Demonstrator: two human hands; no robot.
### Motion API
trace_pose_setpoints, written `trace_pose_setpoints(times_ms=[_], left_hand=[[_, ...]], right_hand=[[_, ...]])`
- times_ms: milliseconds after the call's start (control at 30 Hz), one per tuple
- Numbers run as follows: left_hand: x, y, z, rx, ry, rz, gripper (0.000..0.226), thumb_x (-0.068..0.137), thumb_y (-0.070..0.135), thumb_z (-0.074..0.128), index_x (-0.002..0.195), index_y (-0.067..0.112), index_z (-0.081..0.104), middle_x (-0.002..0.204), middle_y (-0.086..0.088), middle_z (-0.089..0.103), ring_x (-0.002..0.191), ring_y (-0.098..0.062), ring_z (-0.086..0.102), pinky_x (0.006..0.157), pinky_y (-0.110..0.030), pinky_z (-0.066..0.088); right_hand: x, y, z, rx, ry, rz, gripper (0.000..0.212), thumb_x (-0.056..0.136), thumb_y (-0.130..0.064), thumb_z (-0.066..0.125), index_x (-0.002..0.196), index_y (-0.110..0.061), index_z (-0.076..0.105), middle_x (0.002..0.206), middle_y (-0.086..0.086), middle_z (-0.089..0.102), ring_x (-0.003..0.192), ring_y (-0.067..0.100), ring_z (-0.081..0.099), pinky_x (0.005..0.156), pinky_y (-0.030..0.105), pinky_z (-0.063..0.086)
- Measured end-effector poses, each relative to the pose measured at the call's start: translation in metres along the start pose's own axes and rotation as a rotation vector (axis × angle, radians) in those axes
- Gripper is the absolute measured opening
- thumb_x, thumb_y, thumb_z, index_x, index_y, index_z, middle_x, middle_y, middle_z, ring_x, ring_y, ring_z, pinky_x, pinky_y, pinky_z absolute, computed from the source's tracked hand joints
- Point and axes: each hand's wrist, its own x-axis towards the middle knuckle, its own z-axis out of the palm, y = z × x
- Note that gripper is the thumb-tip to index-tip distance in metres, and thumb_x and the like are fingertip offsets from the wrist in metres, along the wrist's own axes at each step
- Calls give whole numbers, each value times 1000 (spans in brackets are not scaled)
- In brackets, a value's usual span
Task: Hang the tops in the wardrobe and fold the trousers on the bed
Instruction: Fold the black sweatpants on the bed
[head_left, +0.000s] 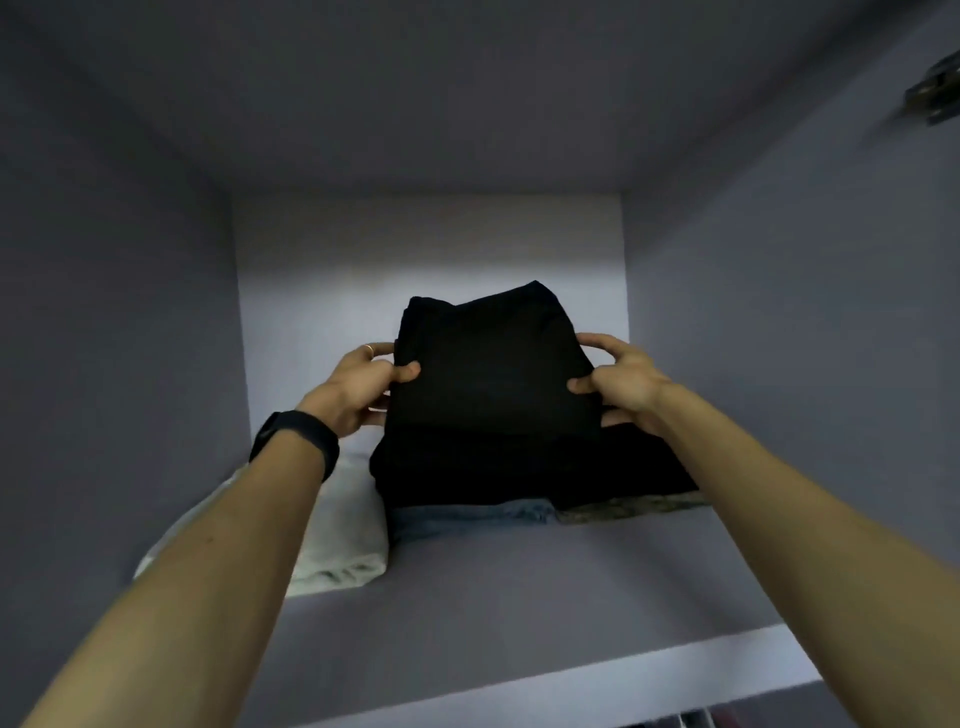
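Forearms reach up into a grey wardrobe compartment (156, 312), seen from the person's own head height. The left grip (358, 387) and the right grip (631, 382) each clamp one side edge of a folded black garment (493, 374), with thumbs curled over its top face and fingers tucked under or behind it. The garment sits between the two grips, over a pile of dark folded clothes (519, 467); whether it touches the pile cannot be told. Below the grips, under that pile, a blue denim piece (467, 517) and a mottled olive piece (634, 506) show at the front edge. Below and outside the left grip, a folded white cloth (348, 540) lies on the shelf (519, 597), just beside the dark pile. A black band (298, 436) wraps the left wrist, and a thin ring (368, 349) sits on a left finger. Far above and outside the right grip, a metal hinge (935, 96) shows blurred on the side wall.
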Motion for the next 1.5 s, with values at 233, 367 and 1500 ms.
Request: trace_pose_setpoints(times_ms=[233,367,1500], left_hand=[[112,-27,-43,34,80,-70,46,91,17,73,133,17,53,120,-11,64,105,-30,63,77,-42,57],[146,-78,-39,59,47,-155,32,93,12,71,121,2,64,117,-21,69,92,-31,68,66,-38,61],[167,-151,17,1064,-109,-95,76,91,80,30,157,45,17,167,19,0,155,-22,8,122,-58,3]], right_hand=[[118,10,68,-49,-13,66,58,93,4,60,139,-31,51,116,7,69,98,24,69,57,35,60],[149,36,88,-196,-62,149,49,93,2,57,135,-24,53,100,8,69,80,21,66,44,25,52],[200,128,169,-1094,-400,48,78,95,-77,16,160,-38,-2,168,-7,-14,154,18,-17,119,64,-3]])
